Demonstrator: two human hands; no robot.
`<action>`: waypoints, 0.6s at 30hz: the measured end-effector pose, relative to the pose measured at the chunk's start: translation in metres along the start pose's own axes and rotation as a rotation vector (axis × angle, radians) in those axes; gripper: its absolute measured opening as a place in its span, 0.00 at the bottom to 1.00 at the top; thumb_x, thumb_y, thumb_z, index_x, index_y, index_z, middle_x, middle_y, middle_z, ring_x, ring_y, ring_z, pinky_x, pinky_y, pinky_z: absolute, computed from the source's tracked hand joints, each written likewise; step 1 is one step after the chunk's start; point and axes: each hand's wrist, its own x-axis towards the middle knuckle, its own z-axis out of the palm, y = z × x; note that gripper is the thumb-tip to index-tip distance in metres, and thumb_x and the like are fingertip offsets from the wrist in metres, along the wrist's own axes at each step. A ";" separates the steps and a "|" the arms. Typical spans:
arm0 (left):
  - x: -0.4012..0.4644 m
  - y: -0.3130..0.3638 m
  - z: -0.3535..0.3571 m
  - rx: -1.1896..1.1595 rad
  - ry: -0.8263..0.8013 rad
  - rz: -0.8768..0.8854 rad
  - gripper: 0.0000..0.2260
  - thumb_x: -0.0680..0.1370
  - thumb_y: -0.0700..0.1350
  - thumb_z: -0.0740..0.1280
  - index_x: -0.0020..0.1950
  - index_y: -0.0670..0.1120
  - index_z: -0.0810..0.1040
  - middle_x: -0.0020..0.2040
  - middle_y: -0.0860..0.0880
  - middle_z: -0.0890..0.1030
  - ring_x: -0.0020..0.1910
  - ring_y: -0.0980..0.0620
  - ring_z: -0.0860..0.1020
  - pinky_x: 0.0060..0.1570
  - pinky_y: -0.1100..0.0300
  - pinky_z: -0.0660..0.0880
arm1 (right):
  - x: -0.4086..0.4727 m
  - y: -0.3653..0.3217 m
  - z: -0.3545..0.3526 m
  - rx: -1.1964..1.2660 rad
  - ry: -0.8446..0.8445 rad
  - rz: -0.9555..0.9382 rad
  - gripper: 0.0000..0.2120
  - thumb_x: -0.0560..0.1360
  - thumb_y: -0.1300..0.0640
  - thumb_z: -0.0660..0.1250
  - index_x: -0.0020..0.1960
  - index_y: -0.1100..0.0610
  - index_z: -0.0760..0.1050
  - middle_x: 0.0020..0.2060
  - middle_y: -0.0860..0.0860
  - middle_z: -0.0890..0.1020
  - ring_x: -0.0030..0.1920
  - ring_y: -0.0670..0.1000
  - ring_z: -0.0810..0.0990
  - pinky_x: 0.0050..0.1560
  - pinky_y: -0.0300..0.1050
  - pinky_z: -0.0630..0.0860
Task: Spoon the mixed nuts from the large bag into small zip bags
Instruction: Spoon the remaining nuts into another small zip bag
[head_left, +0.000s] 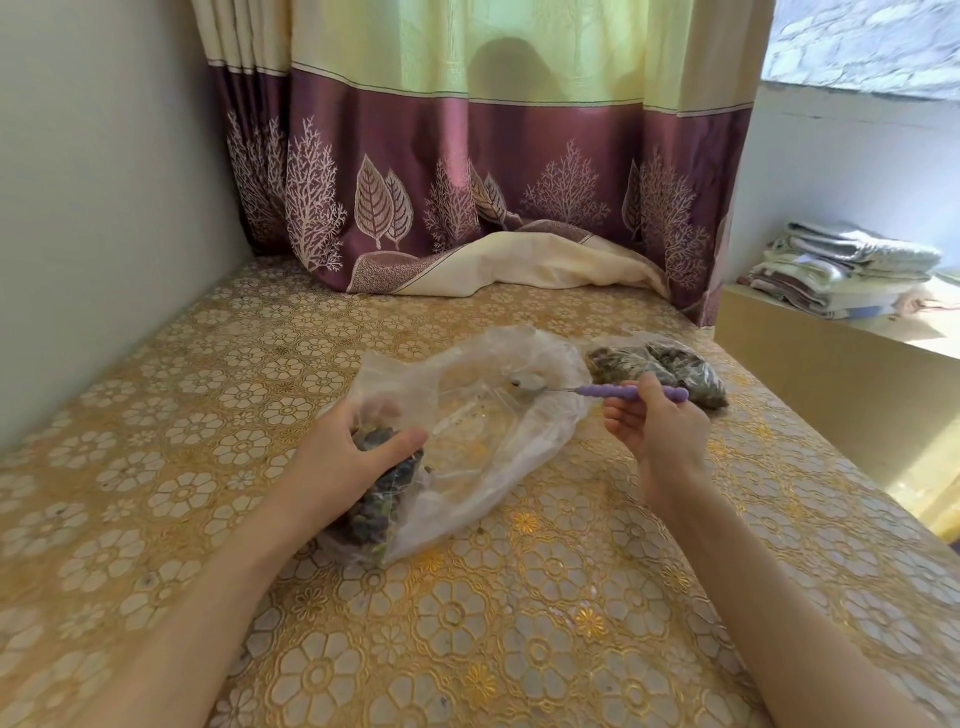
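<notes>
Your left hand (347, 457) grips a small bag of nuts (382, 499) beside the large clear bag (488, 410). Your right hand (662, 431) holds a purple-handled spoon (631, 392), its bowl over the bag's mouth. Filled bags (660, 369) lie beyond on the floral tablecloth (467, 623).

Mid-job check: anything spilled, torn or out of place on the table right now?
A few dark crumbs lie on the tablecloth beside the large bag, near its lower edge. No tear shows. The left hand grips a filled small bag; the right hand holds the spoon.

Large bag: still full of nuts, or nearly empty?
Nearly empty: the large bag lies flat and see-through, with only specks inside where the spoon reaches.
</notes>
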 end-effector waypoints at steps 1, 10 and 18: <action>0.000 0.000 0.000 -0.005 -0.002 -0.004 0.18 0.70 0.55 0.70 0.57 0.51 0.75 0.50 0.60 0.74 0.46 0.68 0.71 0.39 0.72 0.63 | 0.000 -0.001 -0.001 0.016 0.018 -0.003 0.17 0.81 0.57 0.58 0.36 0.61 0.74 0.31 0.55 0.84 0.28 0.47 0.76 0.30 0.36 0.76; -0.002 0.005 -0.001 -0.008 0.011 0.005 0.16 0.70 0.55 0.70 0.54 0.51 0.75 0.46 0.61 0.74 0.42 0.72 0.69 0.36 0.75 0.65 | -0.019 -0.029 0.009 -0.024 -0.049 -0.183 0.20 0.81 0.57 0.58 0.34 0.60 0.80 0.40 0.64 0.84 0.32 0.49 0.75 0.33 0.39 0.74; -0.005 0.012 -0.003 -0.125 0.007 0.011 0.26 0.63 0.60 0.67 0.57 0.49 0.74 0.48 0.60 0.75 0.46 0.70 0.71 0.39 0.77 0.67 | -0.051 -0.063 0.039 0.100 -0.465 -0.198 0.10 0.80 0.61 0.59 0.44 0.62 0.77 0.34 0.55 0.83 0.34 0.50 0.78 0.35 0.39 0.76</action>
